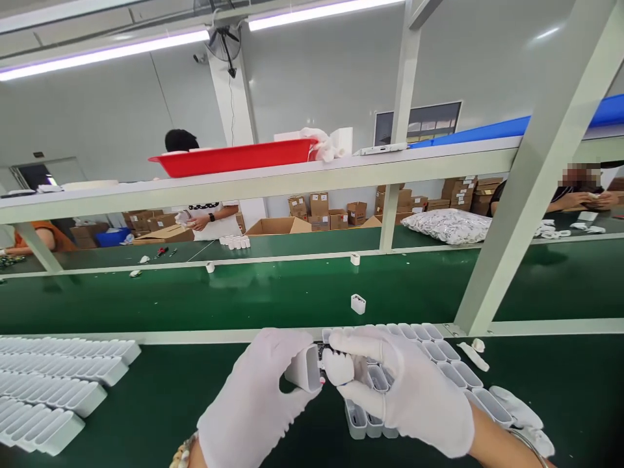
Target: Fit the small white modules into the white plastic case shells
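Note:
Both my hands wear white gloves and meet above the green work surface (170, 403). My left hand (263, 390) is closed round a white plastic housing (306, 369), its open end turned to the right. In my right hand (400, 390), thumb and fingers pinch a small white part (338, 367) at the housing's opening. Something dark, too small to make out, shows between the two pieces. Behind and below my right hand stand rows of open white housings (357, 416), partly hidden by the glove.
Stacked rows of white housings (58, 432) lie at the left. White gloves (517, 408) lie at the right. A slanted post (521, 195) rises right of centre. Single white pieces (358, 303) sit on the green belt (273, 299). Other people work beyond it.

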Motion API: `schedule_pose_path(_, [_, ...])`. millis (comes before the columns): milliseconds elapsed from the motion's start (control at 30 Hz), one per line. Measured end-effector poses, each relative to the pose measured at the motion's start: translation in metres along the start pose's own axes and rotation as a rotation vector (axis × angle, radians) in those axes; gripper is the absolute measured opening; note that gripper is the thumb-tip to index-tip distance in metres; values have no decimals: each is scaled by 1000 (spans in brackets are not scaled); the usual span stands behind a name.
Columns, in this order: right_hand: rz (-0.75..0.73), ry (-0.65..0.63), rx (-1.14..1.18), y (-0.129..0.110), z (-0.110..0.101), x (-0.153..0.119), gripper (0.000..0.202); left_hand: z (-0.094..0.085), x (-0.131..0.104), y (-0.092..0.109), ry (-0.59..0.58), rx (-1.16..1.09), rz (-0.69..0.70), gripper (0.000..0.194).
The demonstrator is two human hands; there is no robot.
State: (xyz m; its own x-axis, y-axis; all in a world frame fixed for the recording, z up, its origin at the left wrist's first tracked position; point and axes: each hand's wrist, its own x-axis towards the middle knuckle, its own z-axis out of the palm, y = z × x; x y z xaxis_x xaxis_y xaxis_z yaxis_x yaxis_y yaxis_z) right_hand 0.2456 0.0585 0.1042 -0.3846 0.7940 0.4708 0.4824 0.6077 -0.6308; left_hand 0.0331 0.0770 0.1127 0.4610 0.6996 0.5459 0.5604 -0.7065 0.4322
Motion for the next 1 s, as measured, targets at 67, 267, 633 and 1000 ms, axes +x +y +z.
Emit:
schedule_pose_path(67, [21,-37,-28,-3,-4,1,19,0,-1,1,9,8,37,31])
schedule_pose_path(267, [139,-136,-39,-3,-3,-3,16,0,-2,4,19,34,36,27])
schedule_pose_path(633, [230,-158,-170,-8,7,-7,23,2,-2,3,-31,68,-28,29])
schedule_pose_path(1000, [46,155,-377,19,68,-21,126,18,-11,-11,-54,15,-247,35])
